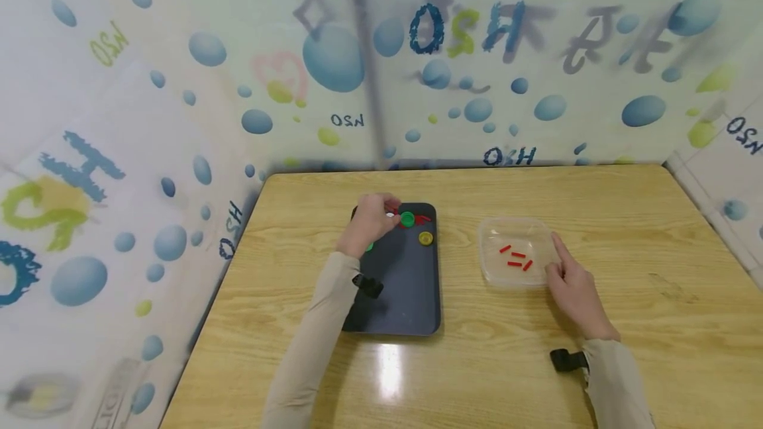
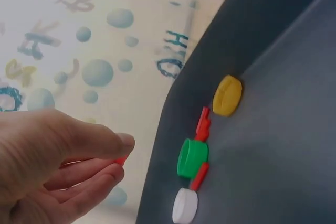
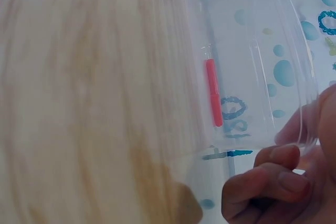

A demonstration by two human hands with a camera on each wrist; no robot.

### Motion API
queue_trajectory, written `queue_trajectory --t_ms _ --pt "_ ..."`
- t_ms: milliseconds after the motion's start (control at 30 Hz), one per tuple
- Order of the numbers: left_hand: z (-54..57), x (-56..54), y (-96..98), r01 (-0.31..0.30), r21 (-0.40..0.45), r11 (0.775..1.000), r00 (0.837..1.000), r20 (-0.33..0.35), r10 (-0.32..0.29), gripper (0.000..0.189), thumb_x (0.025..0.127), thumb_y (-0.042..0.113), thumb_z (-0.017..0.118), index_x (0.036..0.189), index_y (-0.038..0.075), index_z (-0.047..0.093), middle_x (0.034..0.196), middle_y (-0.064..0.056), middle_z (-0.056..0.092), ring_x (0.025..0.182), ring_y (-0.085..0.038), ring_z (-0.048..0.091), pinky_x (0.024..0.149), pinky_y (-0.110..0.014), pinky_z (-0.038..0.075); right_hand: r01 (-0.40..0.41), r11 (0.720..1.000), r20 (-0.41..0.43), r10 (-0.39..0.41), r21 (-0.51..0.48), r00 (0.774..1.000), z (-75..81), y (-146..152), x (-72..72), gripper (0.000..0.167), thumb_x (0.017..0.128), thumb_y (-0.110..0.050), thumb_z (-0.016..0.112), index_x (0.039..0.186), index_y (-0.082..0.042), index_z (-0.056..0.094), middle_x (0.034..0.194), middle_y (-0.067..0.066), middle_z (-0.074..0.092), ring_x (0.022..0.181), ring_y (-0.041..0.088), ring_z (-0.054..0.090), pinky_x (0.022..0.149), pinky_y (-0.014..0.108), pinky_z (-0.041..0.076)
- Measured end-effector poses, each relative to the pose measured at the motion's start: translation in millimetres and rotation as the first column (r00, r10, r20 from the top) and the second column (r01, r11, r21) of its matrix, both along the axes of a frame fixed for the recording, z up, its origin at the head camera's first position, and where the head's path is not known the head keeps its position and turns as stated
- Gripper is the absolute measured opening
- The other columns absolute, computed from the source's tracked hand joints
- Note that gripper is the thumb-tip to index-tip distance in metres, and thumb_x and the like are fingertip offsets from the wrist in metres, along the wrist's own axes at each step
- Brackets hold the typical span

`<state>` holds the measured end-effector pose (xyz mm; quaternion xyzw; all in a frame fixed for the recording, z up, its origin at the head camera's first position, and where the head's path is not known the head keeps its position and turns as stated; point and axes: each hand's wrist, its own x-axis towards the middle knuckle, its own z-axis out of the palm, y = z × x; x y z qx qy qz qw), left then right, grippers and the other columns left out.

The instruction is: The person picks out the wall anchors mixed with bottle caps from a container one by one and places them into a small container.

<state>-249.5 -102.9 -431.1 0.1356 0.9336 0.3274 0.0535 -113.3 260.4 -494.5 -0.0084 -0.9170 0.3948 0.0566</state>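
In the head view, the tray [image 1: 396,290] lies at centre, its upper end partly hidden by the left hand [image 1: 365,222]; at right, the tub [image 1: 539,237], with red sticks [image 1: 515,263] inside, is held at its edge by the right hand [image 1: 578,293].

In the left wrist view, a red piece [image 2: 122,159] is pinched at lower left; it could be dropped through a slack grip, so little being exposed, or the green cap [image 2: 193,158] knocked by a low sweep.

In the right wrist view, the tub is gripped at right; by a hard pull it could be tipped.

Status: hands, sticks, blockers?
Left hand pinches small red stick. Right hand holds clear plastic container, four red sticks inside. Possible blocker: round green cap beside red sticks in dark rectangular tray.
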Motion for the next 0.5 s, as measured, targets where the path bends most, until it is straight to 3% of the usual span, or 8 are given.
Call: queue_trajectory --t_ms 500 --pt "4.9 4.1 33.0 0.085 0.086 0.993 0.996 -0.023 -0.083 0.032 0.093 0.011 0.074 0.124 0.004 0.070 0.119 -0.011 0.072 0.108 -0.027 0.069 0.092 -0.037 0.057 -0.001 1.000 -0.016 0.001 -0.018 1.000 -3.5 2 -0.6 0.059 0.105 -0.015 0.038 0.162 -0.009 0.021 0.059 -0.004 0.034 0.049 0.005 0.025 0.046 0.027 0.030"
